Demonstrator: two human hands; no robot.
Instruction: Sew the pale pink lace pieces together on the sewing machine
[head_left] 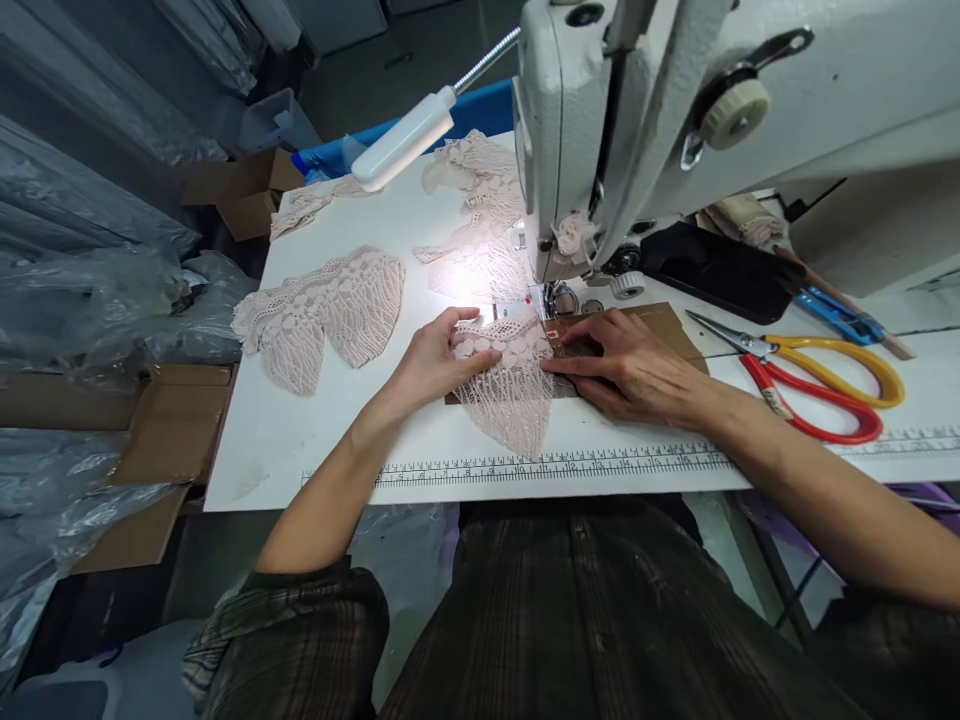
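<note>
A pale pink lace piece [510, 395] lies on the white table [322, 440] just in front of the sewing machine [675, 110] and its presser foot [555, 298]. My left hand [435, 355] rests flat on the lace's left edge, fingers pressing it down. Flat on the lace's right edge and on a brown cardboard piece [667, 325] lies my right hand [626, 365], fingertips close to the foot. Neither hand lifts anything.
More lace pieces lie at the left [330, 310] and behind the needle [480, 215]. Red and yellow scissors [817, 385] and a blue tool [840, 312] lie to the right. A lamp [405, 138] hangs above. A ruler strip [555, 466] runs along the front edge. Cardboard boxes [165, 430] stand left.
</note>
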